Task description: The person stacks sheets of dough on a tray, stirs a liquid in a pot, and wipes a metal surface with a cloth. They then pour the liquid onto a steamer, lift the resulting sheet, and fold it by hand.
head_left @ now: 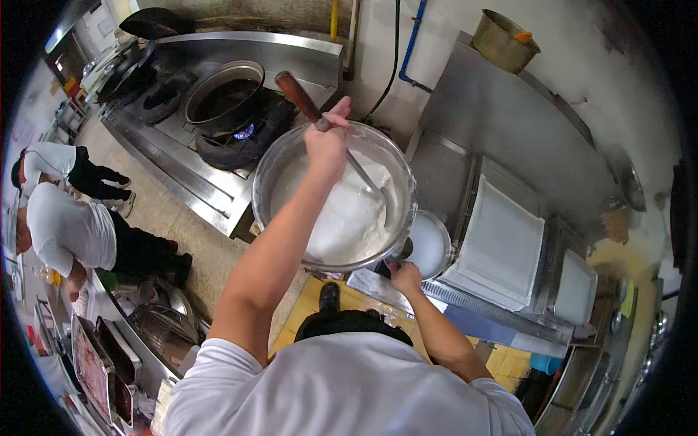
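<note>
My left hand [327, 149] is wrapped round the shaft of a long metal stirring tool with a wooden grip [298, 94]. Its lower end sits in a thick white mixture [342, 218], against the right inner side of a large round metal pot [263, 174]. Just outside the pot's near right rim, my right hand [405, 277] is closed on a dark handle [404, 251]. What that handle belongs to is hard to tell. Beside it stands a smaller round metal pan [447, 251] holding white liquid [427, 243].
On the stove [171, 167] at left, a pan of dark liquid [225, 91] stands by a lit burner [244, 132]. White-lined trays [502, 240] lie at right. A dented metal pot [505, 40] rests on the back ledge. Two people [73, 225] stand at far left, near loaded trays [91, 363].
</note>
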Demonstrator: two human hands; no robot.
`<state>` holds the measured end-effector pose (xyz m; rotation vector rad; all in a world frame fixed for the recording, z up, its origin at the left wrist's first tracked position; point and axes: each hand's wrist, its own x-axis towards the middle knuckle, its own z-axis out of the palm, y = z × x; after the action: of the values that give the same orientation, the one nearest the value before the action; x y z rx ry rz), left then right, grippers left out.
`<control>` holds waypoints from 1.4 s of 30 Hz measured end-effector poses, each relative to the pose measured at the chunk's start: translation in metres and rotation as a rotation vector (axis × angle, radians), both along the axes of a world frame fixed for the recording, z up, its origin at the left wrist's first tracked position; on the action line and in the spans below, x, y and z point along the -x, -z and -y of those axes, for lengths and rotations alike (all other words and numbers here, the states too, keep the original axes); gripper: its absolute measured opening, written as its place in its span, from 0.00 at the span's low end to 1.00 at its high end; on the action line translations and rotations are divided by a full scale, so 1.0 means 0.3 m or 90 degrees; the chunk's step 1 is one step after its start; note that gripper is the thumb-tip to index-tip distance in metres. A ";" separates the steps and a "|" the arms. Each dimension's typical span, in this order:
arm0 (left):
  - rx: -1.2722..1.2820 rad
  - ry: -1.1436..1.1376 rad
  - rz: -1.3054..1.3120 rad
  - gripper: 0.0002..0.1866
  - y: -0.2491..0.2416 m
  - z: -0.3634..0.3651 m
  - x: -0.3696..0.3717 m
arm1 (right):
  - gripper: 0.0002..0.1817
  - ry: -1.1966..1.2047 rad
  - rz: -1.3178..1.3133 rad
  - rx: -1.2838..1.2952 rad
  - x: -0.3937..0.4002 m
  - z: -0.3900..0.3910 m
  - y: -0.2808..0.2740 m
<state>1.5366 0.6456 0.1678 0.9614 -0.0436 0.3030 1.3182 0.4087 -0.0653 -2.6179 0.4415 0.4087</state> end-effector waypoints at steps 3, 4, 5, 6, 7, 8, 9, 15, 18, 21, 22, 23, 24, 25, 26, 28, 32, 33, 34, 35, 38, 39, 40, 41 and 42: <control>0.053 -0.022 -0.003 0.17 0.034 -0.064 -0.043 | 0.18 0.081 0.134 -0.081 0.002 0.013 0.105; 0.069 -0.042 -0.012 0.17 0.049 -0.081 -0.065 | 0.15 0.111 0.148 -0.114 -0.008 0.037 0.164; 0.075 -0.051 -0.015 0.17 0.047 -0.102 -0.073 | 0.13 0.139 0.163 -0.149 -0.022 0.072 0.229; 0.080 -0.059 -0.018 0.17 0.041 -0.125 -0.078 | 0.11 0.168 0.177 -0.184 -0.031 0.097 0.259; 0.086 -0.067 -0.021 0.17 0.047 -0.151 -0.086 | 0.09 0.240 0.163 -0.297 -0.038 0.101 0.218; 0.089 -0.069 0.004 0.16 0.058 -0.180 -0.095 | 0.08 0.310 0.149 -0.411 -0.051 0.114 0.173; 0.095 -0.075 0.004 0.16 0.053 -0.207 -0.098 | 0.07 0.379 0.134 -0.526 -0.067 0.120 0.112; 0.167 -0.116 0.018 0.16 0.043 -0.375 -0.072 | 0.05 0.335 0.272 -0.576 -0.162 0.168 -0.313; 0.157 -0.163 0.041 0.14 0.073 -0.466 -0.057 | 0.06 0.276 0.363 -0.684 -0.229 0.126 -0.565; 0.157 -0.188 0.062 0.13 0.092 -0.544 -0.006 | 0.07 0.196 0.336 -0.649 -0.286 0.022 -0.818; 0.154 -0.196 0.062 0.13 0.094 -0.568 0.014 | 0.07 0.165 0.310 -0.613 -0.314 -0.014 -0.859; 0.150 -0.204 0.061 0.13 0.099 -0.589 0.038 | 0.06 0.093 0.282 -0.510 -0.356 -0.040 -0.866; 0.163 -0.191 0.080 0.17 0.092 -0.606 0.073 | 0.06 0.022 0.253 -0.407 -0.401 -0.062 -0.870; 0.154 -0.197 0.076 0.17 0.082 -0.620 0.101 | 0.06 -0.047 0.223 -0.302 -0.438 -0.091 -0.872; 0.145 -0.203 0.073 0.17 0.071 -0.633 0.126 | 0.07 -0.116 0.251 -0.187 -0.470 -0.142 -0.869; 0.136 -0.222 0.054 0.18 0.034 -0.642 0.188 | 0.09 -0.231 0.275 -0.027 -0.522 -0.227 -0.830; 0.082 -0.240 0.021 0.17 0.039 -0.624 0.308 | 0.10 -0.361 0.251 0.146 -0.630 -0.332 -0.669; 0.066 -0.239 0.022 0.17 0.045 -0.611 0.338 | 0.11 -0.379 0.239 0.189 -0.649 -0.355 -0.642; 0.050 -0.238 0.023 0.17 0.052 -0.600 0.365 | 0.11 -0.383 0.240 0.199 -0.682 -0.366 -0.590; 0.035 -0.237 0.024 0.17 0.057 -0.584 0.389 | 0.11 -0.388 0.241 0.210 -0.718 -0.379 -0.534; -0.063 -0.254 0.017 0.17 0.065 -0.541 0.454 | 0.12 -0.408 0.228 0.246 -0.747 -0.422 -0.499; -0.107 -0.255 0.026 0.17 0.079 -0.532 0.474 | 0.13 -0.415 0.222 0.259 -0.748 -0.439 -0.499; -0.113 -0.258 0.026 0.18 0.085 -0.515 0.496 | 0.13 -0.435 0.220 0.269 -0.741 -0.458 -0.513; -0.123 -0.255 0.038 0.19 0.085 -0.497 0.512 | 0.13 -0.456 0.219 0.280 -0.731 -0.473 -0.527; -0.133 -0.252 0.050 0.20 0.081 -0.481 0.526 | 0.13 -0.476 0.218 0.290 -0.723 -0.483 -0.537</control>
<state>1.3787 0.7898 0.1434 1.1635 0.0449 0.7123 1.5351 0.5536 0.0958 -3.1417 -0.6550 0.0697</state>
